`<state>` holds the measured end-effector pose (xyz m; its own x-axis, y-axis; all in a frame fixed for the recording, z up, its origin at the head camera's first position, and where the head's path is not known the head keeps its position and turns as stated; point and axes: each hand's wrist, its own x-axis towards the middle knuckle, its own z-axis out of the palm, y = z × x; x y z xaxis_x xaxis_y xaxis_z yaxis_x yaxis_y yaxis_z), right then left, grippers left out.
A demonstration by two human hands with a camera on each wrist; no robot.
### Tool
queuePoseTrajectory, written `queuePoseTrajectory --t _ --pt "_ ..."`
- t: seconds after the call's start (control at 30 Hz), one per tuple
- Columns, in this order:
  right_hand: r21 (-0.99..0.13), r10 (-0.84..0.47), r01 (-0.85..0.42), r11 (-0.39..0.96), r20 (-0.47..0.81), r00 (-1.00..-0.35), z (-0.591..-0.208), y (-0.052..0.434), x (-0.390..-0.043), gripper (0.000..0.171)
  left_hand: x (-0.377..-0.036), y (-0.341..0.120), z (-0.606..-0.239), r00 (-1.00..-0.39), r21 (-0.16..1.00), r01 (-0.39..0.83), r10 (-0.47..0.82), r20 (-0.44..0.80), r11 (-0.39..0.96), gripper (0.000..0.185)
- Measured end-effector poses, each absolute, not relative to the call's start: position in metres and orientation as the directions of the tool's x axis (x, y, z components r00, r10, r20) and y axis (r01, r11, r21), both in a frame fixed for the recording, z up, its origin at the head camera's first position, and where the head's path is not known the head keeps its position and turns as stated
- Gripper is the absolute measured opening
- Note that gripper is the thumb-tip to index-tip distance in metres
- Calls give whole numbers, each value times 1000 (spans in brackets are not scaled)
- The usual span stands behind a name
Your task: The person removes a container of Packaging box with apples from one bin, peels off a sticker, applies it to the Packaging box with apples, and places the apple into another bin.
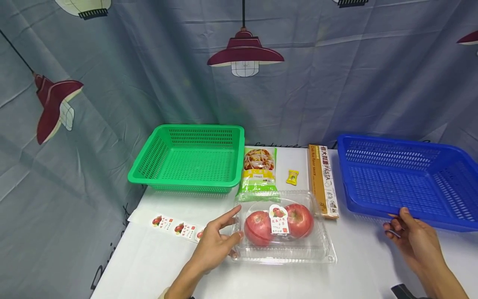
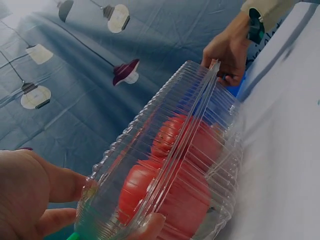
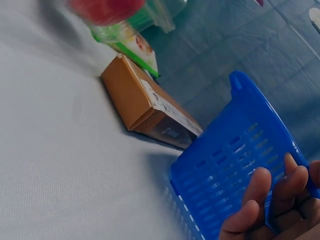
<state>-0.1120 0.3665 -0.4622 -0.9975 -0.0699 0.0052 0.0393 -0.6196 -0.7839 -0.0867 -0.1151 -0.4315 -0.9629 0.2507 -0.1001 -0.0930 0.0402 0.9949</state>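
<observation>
A clear plastic clamshell box [image 1: 284, 254] lies in front of me with two red apples [image 1: 257, 228] inside. On its lid sits a white sticker [image 1: 279, 220] with a red fruit picture. My left hand [image 1: 213, 243] holds the box's left end, thumb on the near side in the left wrist view [image 2: 150, 227]. At the right, my right hand [image 1: 422, 245] grips the front rim of a blue plastic basket [image 1: 367, 209], thumb over the rim and fingers curled beneath. The right wrist view shows those fingers [image 3: 257, 185] against the basket's slotted wall.
A green basket [image 1: 186, 185] stands at the back left. Behind the box are a green and yellow food packet [image 1: 258, 170], a small yellow wrapped sweet [image 1: 292, 177] and a pasta box [image 1: 323, 180]. A strip of fruit stickers [image 1: 175, 228] lies left of my left hand.
</observation>
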Motion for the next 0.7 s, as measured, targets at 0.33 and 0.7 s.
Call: queuePoseTrajectory --t 0.33,0.7 --pt "-807 -40 25 -590 -2 -999 -463 367 -112 39 -90 -104 -417 -965 997 -76 252 -76 9 65" --pt "-833 -18 14 -553 -5 -1000 -466 366 -113 39 -100 -84 -405 -960 1000 -29 278 -25 -12 64"
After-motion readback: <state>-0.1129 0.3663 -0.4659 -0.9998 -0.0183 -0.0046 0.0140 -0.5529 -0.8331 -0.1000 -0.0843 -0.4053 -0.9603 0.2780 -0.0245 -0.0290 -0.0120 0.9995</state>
